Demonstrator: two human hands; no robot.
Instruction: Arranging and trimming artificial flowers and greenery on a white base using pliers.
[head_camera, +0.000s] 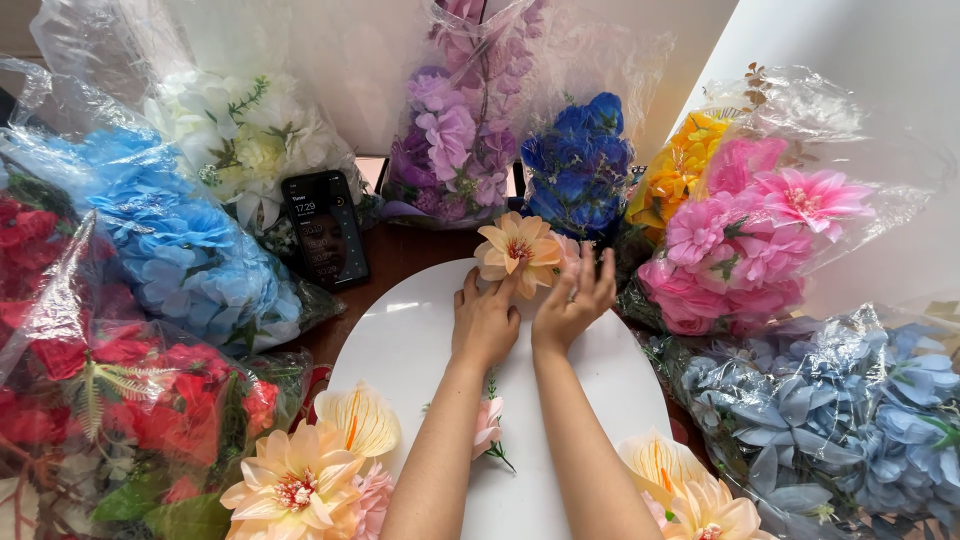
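- Left hand (485, 325) lies palm down on the white oval board (400, 350); its fingertips touch the lower edge of a peach artificial flower (518, 250). Fingers loosely spread, not closed round anything.
- Right hand (572, 300) just beside the left, fingers fanned wide and lifted; fingertips at the right side of the same peach flower, against its petals. Whether it grips the flower, cannot tell.
- Peach flower sits at the top rim of the board, face up, between the two hands and the wrapped bunches behind.
- Small pink bloom with green stem (488, 425) lies on the board between the forearms.
- Near edge, left: cream calla-type flower (360, 418) and a large peach dahlia-type flower (295, 485). Near edge, right: another cream and peach pair (680, 485).
- Black phone (325, 230), screen lit, propped upright left of the board.
- Ring of plastic-wrapped artificial bunches: red flowers (90, 380) far left, light blue flowers (180, 235), white flowers (245, 140), purple flowers (450, 140), deep blue flowers (580, 160), yellow flowers (680, 165), pink flowers (740, 235), grey-blue flowers (840, 410) at right.
- Dark wooden tabletop (410, 250) shows between phone and board.
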